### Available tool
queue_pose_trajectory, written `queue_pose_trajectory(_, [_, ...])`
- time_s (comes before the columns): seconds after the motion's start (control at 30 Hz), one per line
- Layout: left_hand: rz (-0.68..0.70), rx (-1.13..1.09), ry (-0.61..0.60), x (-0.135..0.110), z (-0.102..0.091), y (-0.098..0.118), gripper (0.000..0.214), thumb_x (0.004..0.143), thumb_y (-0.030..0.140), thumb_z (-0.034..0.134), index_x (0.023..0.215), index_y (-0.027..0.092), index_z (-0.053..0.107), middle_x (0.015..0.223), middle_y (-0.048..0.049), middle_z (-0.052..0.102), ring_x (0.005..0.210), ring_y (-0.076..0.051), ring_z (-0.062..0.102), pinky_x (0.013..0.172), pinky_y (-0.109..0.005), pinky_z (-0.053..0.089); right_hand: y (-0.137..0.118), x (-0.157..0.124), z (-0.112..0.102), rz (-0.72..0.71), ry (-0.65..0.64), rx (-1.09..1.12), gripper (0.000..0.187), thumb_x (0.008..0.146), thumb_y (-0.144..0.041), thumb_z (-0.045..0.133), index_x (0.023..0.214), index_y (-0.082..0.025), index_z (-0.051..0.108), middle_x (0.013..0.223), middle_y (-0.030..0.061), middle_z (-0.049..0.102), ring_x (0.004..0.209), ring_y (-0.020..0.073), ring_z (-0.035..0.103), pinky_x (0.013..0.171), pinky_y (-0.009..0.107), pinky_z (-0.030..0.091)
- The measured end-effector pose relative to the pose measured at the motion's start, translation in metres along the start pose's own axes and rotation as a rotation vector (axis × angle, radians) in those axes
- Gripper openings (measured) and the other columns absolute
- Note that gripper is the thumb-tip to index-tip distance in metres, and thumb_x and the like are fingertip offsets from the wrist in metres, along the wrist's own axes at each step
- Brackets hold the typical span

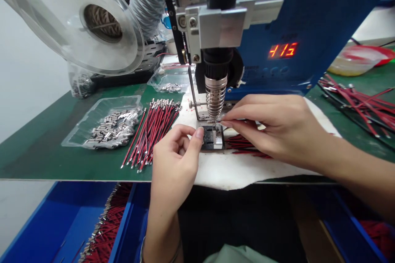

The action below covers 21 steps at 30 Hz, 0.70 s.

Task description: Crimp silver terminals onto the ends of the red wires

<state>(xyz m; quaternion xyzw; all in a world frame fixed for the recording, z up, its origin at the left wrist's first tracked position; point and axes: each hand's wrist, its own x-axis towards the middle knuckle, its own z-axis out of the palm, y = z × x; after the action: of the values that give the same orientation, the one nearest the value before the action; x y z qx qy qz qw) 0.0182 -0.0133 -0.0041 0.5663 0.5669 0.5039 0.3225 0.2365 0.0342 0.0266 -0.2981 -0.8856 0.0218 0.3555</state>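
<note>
My right hand (271, 127) pinches a thin wire end (219, 121), mostly hidden by the fingers, just below the pointed, spring-wrapped soldering tip (215, 98). Below the tip sits a small black and silver fixture (212, 136). At that fixture's left edge, my left hand (177, 160) is closed, thumb against curled index finger; whatever is between them is hidden. Red and black wires (243, 144) lie under my right hand. To the left of my left hand, a bundle of red and black wires with metal ends (154, 131) rests on the green table.
A clear tray of metal connectors (114, 127) stands left, with a smaller tray (171, 82) behind. A large clear spool (77, 20) overhangs them. The blue machine (277, 20) displays red digits. More wires (361, 102) lie right. A blue bin (77, 213) holds wires below the table edge.
</note>
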Motion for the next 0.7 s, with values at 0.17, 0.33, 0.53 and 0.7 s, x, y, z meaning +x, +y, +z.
queue_pose_trajectory(0.17, [0.002, -0.004, 0.0, 0.0018, 0.0006, -0.0013, 0.021, 0.096, 0.031, 0.075, 0.079, 0.02, 0.067, 0.057, 0.0047, 0.045, 0.053, -0.011, 0.037, 0.05, -0.025, 0.027, 0.0, 0.0004, -0.0005, -0.012, 0.01, -0.007, 0.023, 0.109, -0.019, 0.062, 0.105, -0.021, 0.084, 0.099, 0.007, 0.085, 0.087, 0.0223, 0.08, 0.077, 0.032, 0.059])
queue_pose_trajectory(0.33, [0.011, -0.004, 0.005, 0.002, 0.0005, -0.0004, 0.021, 0.095, 0.031, 0.075, 0.079, 0.02, 0.067, 0.057, 0.0051, 0.044, 0.052, -0.011, 0.036, 0.049, -0.025, 0.026, 0.0001, 0.0006, 0.0005, -0.023, 0.024, -0.023, 0.021, 0.109, -0.017, 0.063, 0.104, -0.02, 0.083, 0.098, 0.0066, 0.085, 0.085, 0.0217, 0.08, 0.077, 0.032, 0.06])
queue_pose_trajectory(0.53, [0.011, -0.009, 0.0, -0.0002, 0.0004, -0.0005, 0.022, 0.095, 0.031, 0.074, 0.079, 0.019, 0.067, 0.057, 0.0053, 0.043, 0.053, -0.011, 0.037, 0.049, -0.024, 0.027, 0.0006, 0.0005, -0.0001, -0.044, 0.039, -0.037, 0.017, 0.108, -0.016, 0.066, 0.103, -0.019, 0.083, 0.097, 0.0057, 0.085, 0.081, 0.0198, 0.079, 0.078, 0.031, 0.062])
queue_pose_trajectory(0.7, [0.017, -0.009, 0.006, 0.001, 0.0009, -0.0008, 0.021, 0.095, 0.031, 0.074, 0.079, 0.019, 0.067, 0.057, 0.0055, 0.043, 0.052, -0.011, 0.036, 0.048, -0.024, 0.027, 0.0021, -0.001, 0.0017, -0.039, 0.035, -0.016, 0.017, 0.107, -0.015, 0.067, 0.104, -0.02, 0.083, 0.098, 0.0059, 0.085, 0.082, 0.0202, 0.08, 0.072, 0.031, 0.06])
